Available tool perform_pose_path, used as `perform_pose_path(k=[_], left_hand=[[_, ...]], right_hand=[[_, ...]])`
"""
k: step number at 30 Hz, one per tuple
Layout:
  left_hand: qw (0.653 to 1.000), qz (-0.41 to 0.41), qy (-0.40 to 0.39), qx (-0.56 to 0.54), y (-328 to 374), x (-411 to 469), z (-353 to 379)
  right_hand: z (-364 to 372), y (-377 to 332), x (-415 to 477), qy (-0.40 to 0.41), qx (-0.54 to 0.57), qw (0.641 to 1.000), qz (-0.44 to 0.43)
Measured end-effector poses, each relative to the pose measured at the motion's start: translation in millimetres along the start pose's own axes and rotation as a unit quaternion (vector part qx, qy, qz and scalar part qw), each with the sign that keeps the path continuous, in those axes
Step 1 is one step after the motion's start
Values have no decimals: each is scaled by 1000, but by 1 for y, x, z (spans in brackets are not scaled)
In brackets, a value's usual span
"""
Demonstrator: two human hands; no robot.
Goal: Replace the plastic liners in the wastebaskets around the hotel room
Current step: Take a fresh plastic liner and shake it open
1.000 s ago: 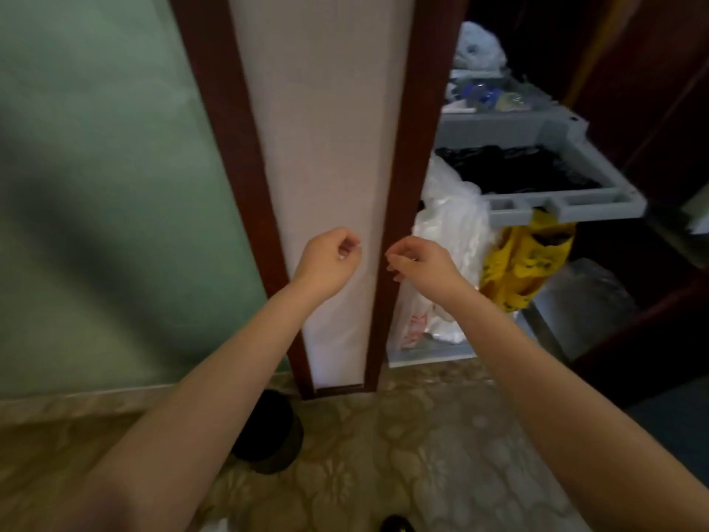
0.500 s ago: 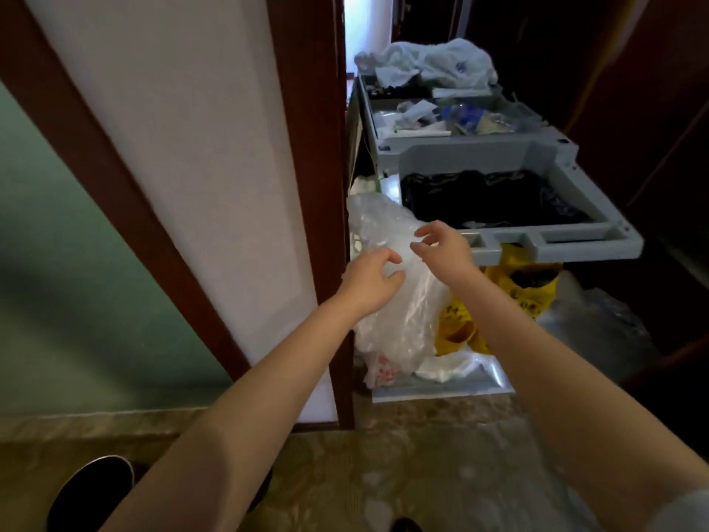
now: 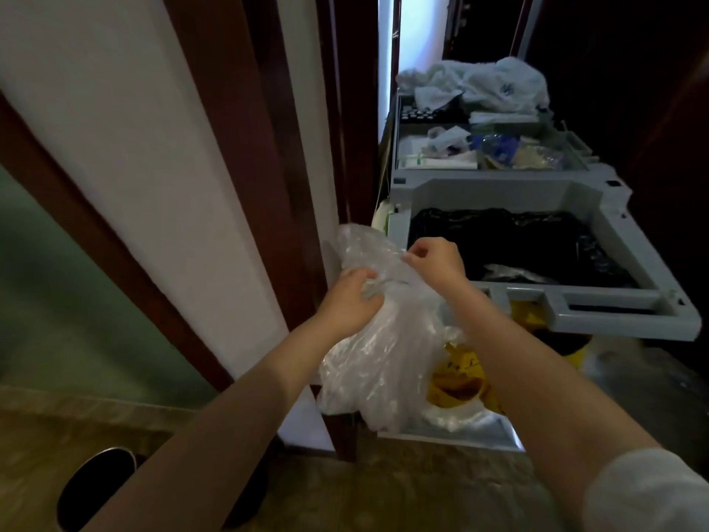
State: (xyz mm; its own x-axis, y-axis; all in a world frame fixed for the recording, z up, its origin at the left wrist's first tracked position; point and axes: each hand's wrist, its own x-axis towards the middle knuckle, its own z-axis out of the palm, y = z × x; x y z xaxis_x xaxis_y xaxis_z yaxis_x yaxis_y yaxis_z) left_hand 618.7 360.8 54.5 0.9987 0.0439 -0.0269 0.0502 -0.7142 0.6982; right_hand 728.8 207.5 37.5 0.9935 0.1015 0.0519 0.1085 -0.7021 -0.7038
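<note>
Head view: both hands work on a clear liner (image 3: 383, 359) at the near left corner of a grey cart (image 3: 621, 316). The left hand (image 3: 351, 301) has its fingers curled into the crumpled plastic and grasps a fold of it from the left. The right hand (image 3: 435, 261) is a little higher and pinches the plastic's upper edge between thumb and fingertips. The liner hangs loose below the hands, bunched and wrinkled, just beside the dark wooden door frame (image 3: 268, 147) and in front of a yellow bag (image 3: 460, 382) that hangs under the cart's top. Whether the liner is tied to the cart cannot be told.

The cart's near compartment is lined with a black bag (image 3: 518, 243); its far tray (image 3: 433, 170) holds small packets and papers, and white bags (image 3: 491, 86) are heaped at the far end. A white bag (image 3: 456, 416) lies on the cart's bottom shelf.

A wastebasket (image 3: 96, 481) stands on the patterned floor (image 3: 383, 493) at the lower left, well apart from the liner; its round dark mouth with a pale rim is partly hidden by the left forearm. A grey sleeve (image 3: 652, 493) covers the right upper arm.
</note>
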Motion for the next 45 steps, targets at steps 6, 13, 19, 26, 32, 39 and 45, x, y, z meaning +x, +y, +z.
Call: perform_pose_path(k=[6, 13, 19, 26, 32, 39, 45], left_hand=[[1000, 12, 2, 17, 28, 27, 6], [995, 31, 31, -89, 71, 57, 10], [963, 39, -3, -267, 101, 61, 1], [940, 64, 74, -326, 96, 16, -19], [946, 67, 84, -307, 50, -57, -52], [971, -16, 53, -231, -32, -166, -112], [987, -81, 102, -89, -119, -268, -156]], right_hand=[[-51, 2, 22, 73, 109, 991, 20], [-106, -24, 18, 133, 158, 976, -66], [-147, -69, -18, 44, 269, 952, -142], [-141, -106, -62, 22, 311, 935, -170], [-100, -136, -113, 147, 231, 939, -206], [-7, -198, -212, 123, 174, 916, -339], [80, -242, -289, -22, 55, 889, -454]])
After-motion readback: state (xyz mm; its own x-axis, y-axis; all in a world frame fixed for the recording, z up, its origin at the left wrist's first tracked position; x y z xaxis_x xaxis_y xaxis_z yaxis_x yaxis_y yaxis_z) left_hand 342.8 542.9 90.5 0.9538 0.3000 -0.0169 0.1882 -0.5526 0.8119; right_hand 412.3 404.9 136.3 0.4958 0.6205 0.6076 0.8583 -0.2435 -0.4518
